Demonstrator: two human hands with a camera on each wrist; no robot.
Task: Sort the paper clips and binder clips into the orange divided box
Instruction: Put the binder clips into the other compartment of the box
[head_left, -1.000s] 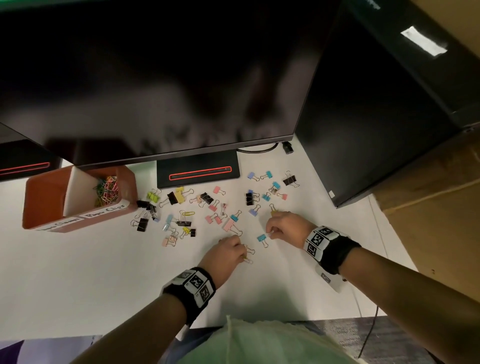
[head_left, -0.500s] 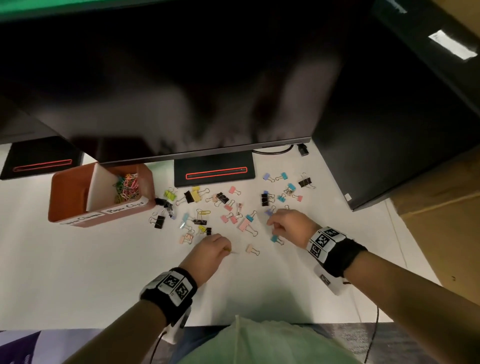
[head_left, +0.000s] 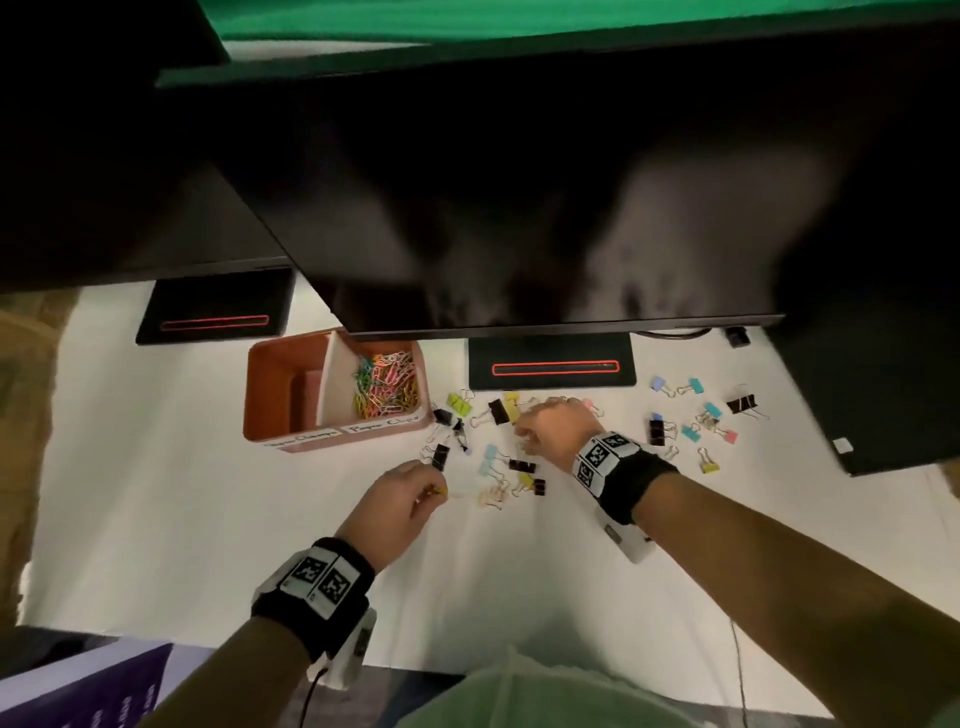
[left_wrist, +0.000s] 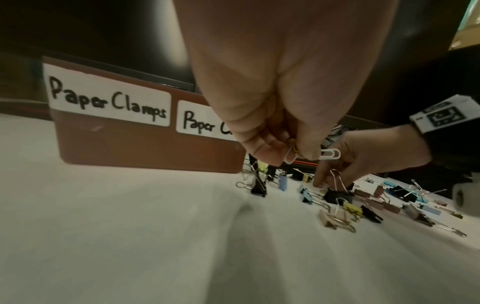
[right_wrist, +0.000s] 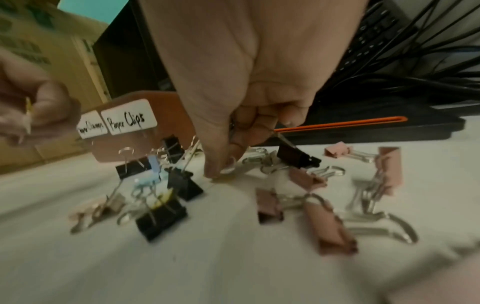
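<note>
Left hand (left_wrist: 272, 115) pinches paper clips (left_wrist: 330, 154), plain only in wrist view | right hand (right_wrist: 233, 115) grip unclear

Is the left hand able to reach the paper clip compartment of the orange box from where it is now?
Probably yes. The left hand, pinching white paper clips, is near the orange box. Only low binder clips lie between, and the paper clip compartment is open on top.

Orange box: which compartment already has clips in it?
The right compartment, labelled "Paper Clips", of the orange box holds a pile of coloured paper clips; no clips show in the left compartment, labelled "Paper Clamps".
</note>
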